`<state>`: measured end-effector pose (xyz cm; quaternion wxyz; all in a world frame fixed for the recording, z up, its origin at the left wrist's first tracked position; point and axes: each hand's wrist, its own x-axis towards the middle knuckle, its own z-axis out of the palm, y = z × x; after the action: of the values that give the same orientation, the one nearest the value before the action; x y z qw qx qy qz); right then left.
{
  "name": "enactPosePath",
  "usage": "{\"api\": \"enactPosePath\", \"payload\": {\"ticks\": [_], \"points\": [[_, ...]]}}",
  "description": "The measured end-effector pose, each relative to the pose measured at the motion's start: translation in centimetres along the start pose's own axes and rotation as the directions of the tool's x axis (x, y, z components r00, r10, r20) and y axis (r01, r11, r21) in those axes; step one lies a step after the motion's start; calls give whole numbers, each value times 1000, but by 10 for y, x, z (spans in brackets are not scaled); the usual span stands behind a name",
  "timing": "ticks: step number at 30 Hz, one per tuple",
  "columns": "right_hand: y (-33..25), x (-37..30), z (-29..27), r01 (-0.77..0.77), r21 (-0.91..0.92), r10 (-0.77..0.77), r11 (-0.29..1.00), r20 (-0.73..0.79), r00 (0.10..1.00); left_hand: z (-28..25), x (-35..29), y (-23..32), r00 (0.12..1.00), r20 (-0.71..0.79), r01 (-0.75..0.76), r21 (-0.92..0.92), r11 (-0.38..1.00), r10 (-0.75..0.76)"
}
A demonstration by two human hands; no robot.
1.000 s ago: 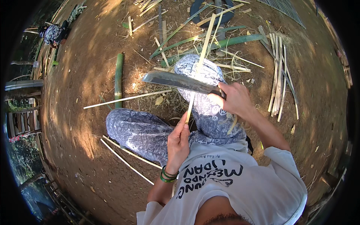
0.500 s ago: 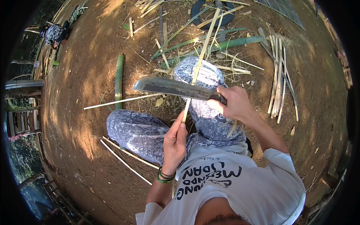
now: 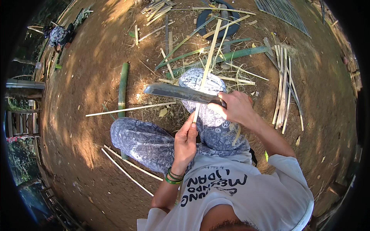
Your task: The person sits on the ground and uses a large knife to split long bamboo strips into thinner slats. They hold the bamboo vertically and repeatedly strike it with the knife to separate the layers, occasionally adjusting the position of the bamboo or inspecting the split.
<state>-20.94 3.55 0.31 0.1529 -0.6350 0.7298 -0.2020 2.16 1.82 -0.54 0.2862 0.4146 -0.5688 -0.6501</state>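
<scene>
My left hand pinches the near end of a long, pale bamboo strip between thumb and fingers. The strip slants away from me over my right knee, its far end raised toward the back. Wrapped round the dark handle of a machete, my right hand keeps the wide blade crosswise on the strip, just beyond my left hand. The blade tip points left. Where the edge meets the strip is hidden by the blade.
A green bamboo pole lies left of my legs, with a thin strip across it. Cut strips lie together at the right. Beyond my knee are a split green bamboo piece and a black tire.
The machete and both hands have shifted slightly to the right in the picture. The strip is still in my left hand, under the blade. The view has tilted a little.
</scene>
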Motion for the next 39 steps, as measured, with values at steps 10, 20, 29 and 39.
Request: {"api": "enactPosePath", "payload": {"ticks": [10, 20, 29, 39], "points": [[-1, -6, 6, -9, -25, 9, 1000, 38, 999, -13, -36, -5, 999, -28, 17, 96, 995, -14], [8, -7, 14, -68, 63, 74, 996, -94, 993, -25, -73, -7, 991, -33, 136, 103, 985, -133], [14, -8, 15, -59, 91, 64, 994, -47, 997, -32, -101, -9, 990, -88, 128, 180, 975, -114], [2, -10, -3, -8, -36, 10, 999, 33, 999, -27, -81, -18, 996, -86, 9, 213, 977, 9]]}}
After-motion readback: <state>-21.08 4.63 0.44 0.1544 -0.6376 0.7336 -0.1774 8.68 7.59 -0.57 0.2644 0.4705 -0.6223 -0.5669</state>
